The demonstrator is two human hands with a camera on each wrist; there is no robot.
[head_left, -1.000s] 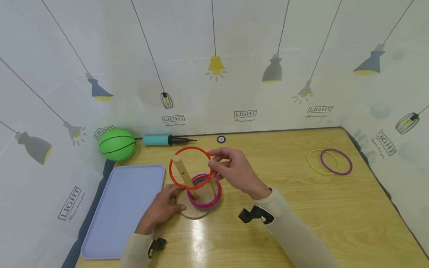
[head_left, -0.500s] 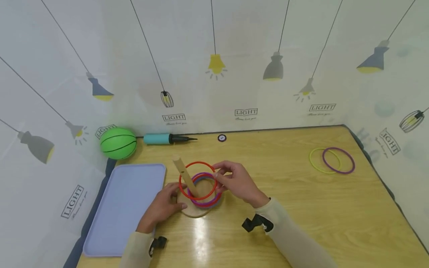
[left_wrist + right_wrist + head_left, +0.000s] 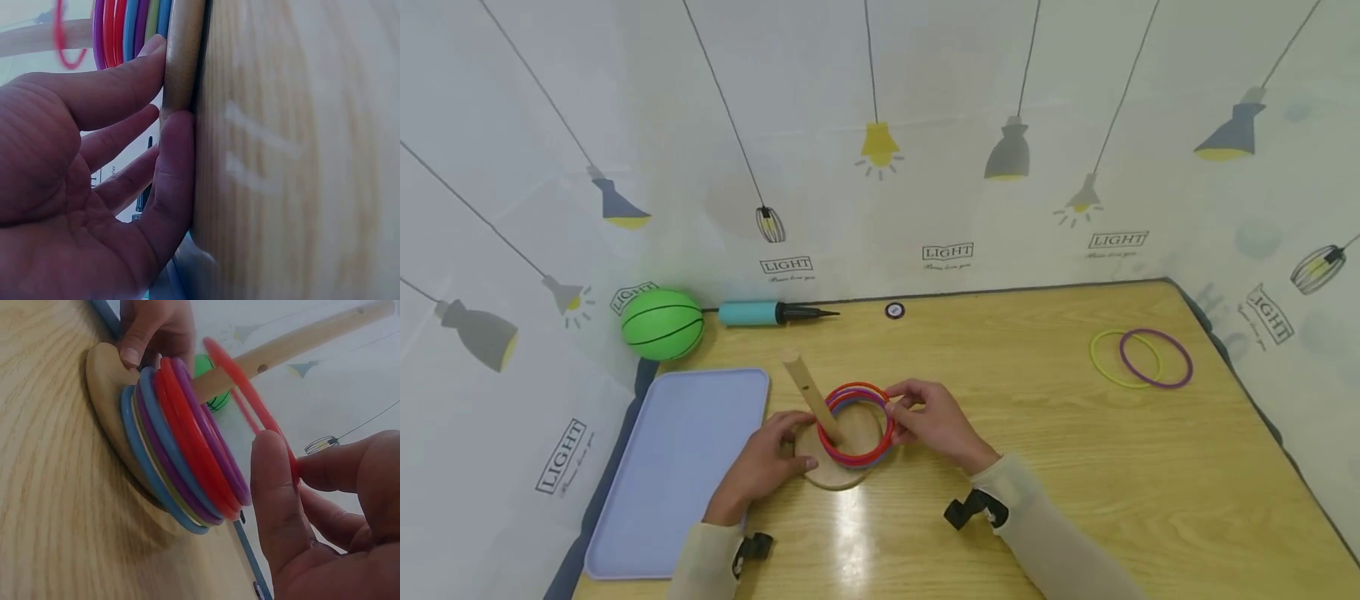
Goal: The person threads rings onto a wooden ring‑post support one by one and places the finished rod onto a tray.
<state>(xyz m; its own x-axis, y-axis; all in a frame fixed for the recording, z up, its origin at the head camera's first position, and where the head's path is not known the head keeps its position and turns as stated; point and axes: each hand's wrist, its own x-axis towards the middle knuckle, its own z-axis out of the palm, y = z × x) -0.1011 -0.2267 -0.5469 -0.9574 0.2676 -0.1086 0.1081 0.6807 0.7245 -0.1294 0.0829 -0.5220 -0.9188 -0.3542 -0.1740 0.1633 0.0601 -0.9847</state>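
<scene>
A wooden ring-toss stand (image 3: 805, 379) has a round base (image 3: 106, 381) and an upright peg. Several rings in red, purple, blue and green lie stacked round its peg, seen edge-on in the right wrist view. My right hand (image 3: 936, 421) pinches a red ring (image 3: 250, 394) between thumb and fingertips. That ring encircles the peg, tilted, a little above the stack's top purple ring (image 3: 234, 478). At the left side, my left hand (image 3: 763, 458) holds the base's edge; its thumb and fingers (image 3: 175, 150) touch the rim in the left wrist view.
A lilac tray (image 3: 685, 467) lies left of the stand. Behind it are a green ball (image 3: 662, 325), a turquoise hand pump (image 3: 748, 313) and a small dark disc (image 3: 895, 311). A yellow ring (image 3: 1092, 354) and a purple ring (image 3: 1191, 367) overlap at the far right.
My right hand has lowered the red ring along the peg, from near its top down close to the stack. The left hand has stayed at the base.
</scene>
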